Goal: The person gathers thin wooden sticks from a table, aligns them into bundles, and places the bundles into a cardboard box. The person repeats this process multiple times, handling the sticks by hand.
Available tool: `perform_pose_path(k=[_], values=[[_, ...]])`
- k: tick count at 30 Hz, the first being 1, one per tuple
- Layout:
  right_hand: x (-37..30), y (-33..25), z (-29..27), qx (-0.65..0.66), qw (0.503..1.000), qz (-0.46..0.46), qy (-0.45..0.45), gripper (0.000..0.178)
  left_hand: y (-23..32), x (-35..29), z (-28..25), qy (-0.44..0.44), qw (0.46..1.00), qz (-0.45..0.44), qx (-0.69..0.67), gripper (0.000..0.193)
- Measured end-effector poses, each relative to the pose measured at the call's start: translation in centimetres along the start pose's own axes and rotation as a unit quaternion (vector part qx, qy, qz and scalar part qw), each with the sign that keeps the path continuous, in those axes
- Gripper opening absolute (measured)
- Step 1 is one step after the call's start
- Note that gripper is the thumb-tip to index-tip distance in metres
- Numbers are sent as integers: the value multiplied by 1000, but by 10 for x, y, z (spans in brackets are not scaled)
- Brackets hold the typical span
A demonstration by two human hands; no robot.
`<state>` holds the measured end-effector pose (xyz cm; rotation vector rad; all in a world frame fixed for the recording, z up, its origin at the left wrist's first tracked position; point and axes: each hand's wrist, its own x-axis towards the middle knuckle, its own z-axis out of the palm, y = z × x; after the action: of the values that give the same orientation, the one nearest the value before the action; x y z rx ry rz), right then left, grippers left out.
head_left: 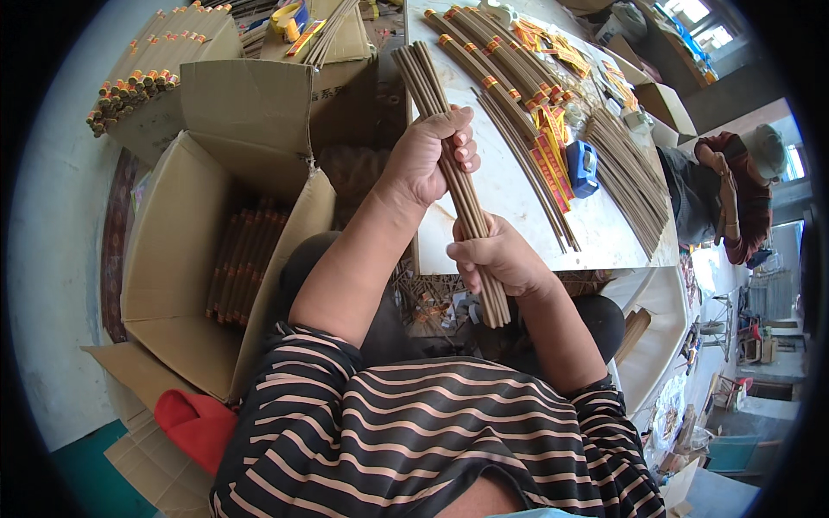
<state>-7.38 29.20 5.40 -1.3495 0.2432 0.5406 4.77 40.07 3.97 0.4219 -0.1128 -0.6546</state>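
Observation:
A bundle of brown incense sticks (469,205) slants between my hands, its upper end over the white table and its lower end above my lap. My left hand (429,155) is wrapped round the upper part. Lower down, my right hand (503,256) grips the same bundle with the thumb across it. On the table beside them lie a few loose sticks (527,173), red-and-yellow paper labels (553,168) and a blue tape dispenser (583,168). Finished-looking bundles with red-and-yellow bands (492,53) lie toward the far side.
An open cardboard box (160,259) at my left holds several banded bundles. More bundles (147,73) are stacked behind it. A spread of loose sticks (629,177) covers the table's right part. Another person (734,186) stands beyond the table. Red cloth (197,425) lies near my left elbow.

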Motion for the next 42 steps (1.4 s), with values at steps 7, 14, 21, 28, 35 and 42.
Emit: perform_pose_path(k=[7,14,21,28,35,42], values=[[19,17,15,-413,877,-79,231,24,-8,-3,2,190,967,121,122,17],[2,4,14,83,995,23,-59,23,5,-9,-5,-22,999,28,-40,17],[3,6,28,-219,967,-18,133,22,4,-13,0,132,985,86,74,19],[-1,7,27,-170,981,-23,85,15,7,-15,1,86,988,88,96,17],[-9,3,29,-25,999,28,-7,16,29,-7,-22,-27,997,12,-78,25],[-1,11,34,-311,934,14,175,18,18,-8,-13,141,980,129,58,18]])
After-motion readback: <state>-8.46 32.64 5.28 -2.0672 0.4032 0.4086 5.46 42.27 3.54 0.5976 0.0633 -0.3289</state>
